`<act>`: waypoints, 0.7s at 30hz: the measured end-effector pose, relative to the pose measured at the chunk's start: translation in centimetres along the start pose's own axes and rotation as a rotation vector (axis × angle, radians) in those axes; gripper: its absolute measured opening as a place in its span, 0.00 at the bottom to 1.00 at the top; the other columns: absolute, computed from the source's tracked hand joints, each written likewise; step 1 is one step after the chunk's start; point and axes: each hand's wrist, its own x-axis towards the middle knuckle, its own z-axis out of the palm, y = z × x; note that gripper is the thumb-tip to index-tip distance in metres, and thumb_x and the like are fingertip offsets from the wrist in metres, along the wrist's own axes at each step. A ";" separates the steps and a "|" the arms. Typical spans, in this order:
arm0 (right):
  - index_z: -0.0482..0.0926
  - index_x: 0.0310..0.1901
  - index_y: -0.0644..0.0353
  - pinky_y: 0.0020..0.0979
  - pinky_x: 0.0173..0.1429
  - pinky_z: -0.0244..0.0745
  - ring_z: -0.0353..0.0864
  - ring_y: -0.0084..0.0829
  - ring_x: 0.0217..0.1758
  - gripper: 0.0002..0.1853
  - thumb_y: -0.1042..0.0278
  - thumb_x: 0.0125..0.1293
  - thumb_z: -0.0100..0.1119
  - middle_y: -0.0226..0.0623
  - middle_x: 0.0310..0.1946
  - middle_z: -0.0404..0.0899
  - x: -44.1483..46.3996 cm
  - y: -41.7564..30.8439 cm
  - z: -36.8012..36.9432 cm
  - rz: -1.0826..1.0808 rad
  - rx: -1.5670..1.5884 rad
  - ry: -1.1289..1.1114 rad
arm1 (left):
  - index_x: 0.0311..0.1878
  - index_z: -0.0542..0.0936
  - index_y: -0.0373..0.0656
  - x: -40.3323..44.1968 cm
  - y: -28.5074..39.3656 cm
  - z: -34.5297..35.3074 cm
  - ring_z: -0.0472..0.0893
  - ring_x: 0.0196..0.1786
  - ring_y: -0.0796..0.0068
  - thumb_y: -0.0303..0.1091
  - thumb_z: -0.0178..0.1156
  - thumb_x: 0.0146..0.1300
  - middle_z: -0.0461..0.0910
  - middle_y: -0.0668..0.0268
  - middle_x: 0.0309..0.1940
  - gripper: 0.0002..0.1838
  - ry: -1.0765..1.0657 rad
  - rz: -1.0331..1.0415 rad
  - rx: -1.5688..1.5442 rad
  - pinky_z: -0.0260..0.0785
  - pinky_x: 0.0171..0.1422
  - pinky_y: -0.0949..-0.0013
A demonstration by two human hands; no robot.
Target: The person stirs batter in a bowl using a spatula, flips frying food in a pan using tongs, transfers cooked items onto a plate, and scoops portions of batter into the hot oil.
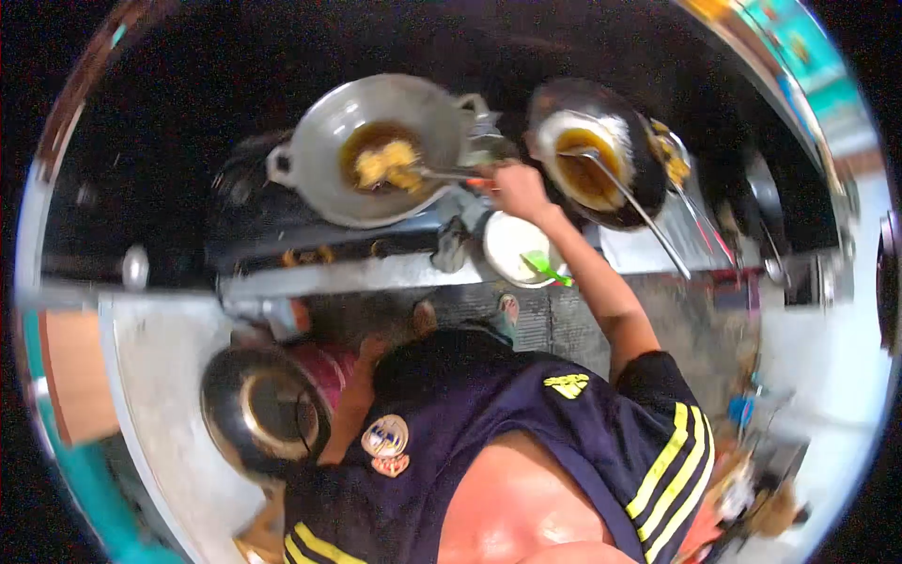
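Observation:
My right hand (517, 193) is closed around the red-orange grip of a metal cooking utensil (449, 175). Its far end reaches into a large silver wok (319, 127) and meets golden fried food (387, 164) in brown oil. The food hides the utensil's head, so its exact kind is unclear. Below the right wrist sits a white bowl (507, 240) with a green spoon (542, 264) resting in it. My left hand (373, 349) hangs low beside my body, away from the stove; its fingers are too dark and blurred to make out.
Right of my hand, a dark wok (545, 99) of brown oil holds a long-handled metal tool (639, 211). Beyond it, fried pieces (675, 167) lie near a red-handled utensil (709, 230). A grey cloth (451, 249) hangs at the stove edge. Another dark pan (221, 404) stands lower left.

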 end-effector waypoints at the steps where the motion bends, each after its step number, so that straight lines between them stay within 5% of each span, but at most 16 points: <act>1: 0.80 0.39 0.53 0.43 0.32 0.74 0.79 0.44 0.29 0.12 0.57 0.56 0.60 0.43 0.25 0.78 -0.1 0.3 0.1 -0.025 -0.028 0.046 | 0.43 0.82 0.46 -0.1 0.2 -0.5 0.78 0.50 0.55 0.43 0.54 0.58 0.81 0.57 0.44 0.16 -0.013 0.009 -0.003 0.71 0.55 0.58; 3: 0.80 0.34 0.56 0.43 0.35 0.74 0.79 0.44 0.31 0.12 0.56 0.56 0.60 0.43 0.26 0.78 -0.4 0.3 0.2 -0.014 0.001 0.086 | 0.43 0.82 0.46 0.0 0.6 -1.4 0.78 0.50 0.55 0.43 0.53 0.58 0.81 0.57 0.43 0.16 -0.037 0.008 0.010 0.71 0.55 0.58; 10: 0.80 0.45 0.54 0.43 0.37 0.75 0.80 0.45 0.34 0.16 0.62 0.54 0.61 0.44 0.29 0.79 -1.5 1.1 0.4 -0.019 0.103 0.098 | 0.43 0.82 0.44 -0.2 1.1 -3.2 0.79 0.49 0.54 0.42 0.53 0.58 0.81 0.56 0.43 0.15 -0.086 0.003 0.051 0.72 0.53 0.58; 13: 0.80 0.45 0.53 0.43 0.35 0.75 0.80 0.45 0.33 0.16 0.60 0.55 0.60 0.43 0.28 0.79 -1.8 1.0 -0.1 -0.046 0.130 0.137 | 0.42 0.82 0.44 -0.4 0.7 -3.0 0.79 0.48 0.54 0.41 0.53 0.59 0.81 0.56 0.42 0.15 -0.078 0.018 0.056 0.72 0.53 0.58; 16: 0.81 0.46 0.48 0.44 0.32 0.75 0.80 0.44 0.32 0.15 0.54 0.60 0.56 0.42 0.26 0.79 -2.0 0.0 -2.9 0.071 0.015 -0.092 | 0.42 0.82 0.43 -0.8 0.8 -2.8 0.79 0.48 0.54 0.41 0.53 0.59 0.81 0.55 0.42 0.15 -0.048 0.052 0.068 0.73 0.52 0.58; 18: 0.81 0.49 0.45 0.43 0.33 0.75 0.81 0.42 0.34 0.16 0.55 0.60 0.57 0.42 0.27 0.79 -1.7 1.0 -0.2 0.010 0.018 0.036 | 0.42 0.82 0.43 -1.0 0.7 -2.7 0.79 0.47 0.53 0.40 0.53 0.59 0.81 0.55 0.42 0.15 -0.006 0.087 0.083 0.73 0.52 0.58; 19: 0.82 0.30 0.53 0.42 0.28 0.75 0.82 0.41 0.24 0.10 0.56 0.54 0.61 0.41 0.20 0.80 -1.3 1.8 1.9 -0.017 0.004 0.214 | 0.42 0.82 0.43 -1.2 0.6 -2.7 0.79 0.47 0.53 0.40 0.53 0.59 0.81 0.55 0.42 0.15 0.014 0.106 0.083 0.73 0.51 0.58; 20: 0.83 0.30 0.55 0.42 0.28 0.75 0.81 0.42 0.25 0.12 0.55 0.57 0.60 0.43 0.20 0.79 -1.7 1.2 0.0 -0.054 0.012 0.240 | 0.42 0.82 0.43 -1.5 0.7 -2.6 0.79 0.47 0.53 0.40 0.53 0.59 0.81 0.55 0.42 0.15 0.041 0.110 0.078 0.73 0.51 0.58; 21: 0.81 0.49 0.48 0.42 0.34 0.75 0.80 0.42 0.34 0.16 0.56 0.59 0.59 0.41 0.28 0.79 -1.6 0.9 -0.7 -0.006 0.025 0.072 | 0.42 0.82 0.43 -1.8 0.9 -2.6 0.79 0.47 0.53 0.40 0.53 0.59 0.81 0.55 0.42 0.15 0.069 0.117 0.070 0.73 0.51 0.58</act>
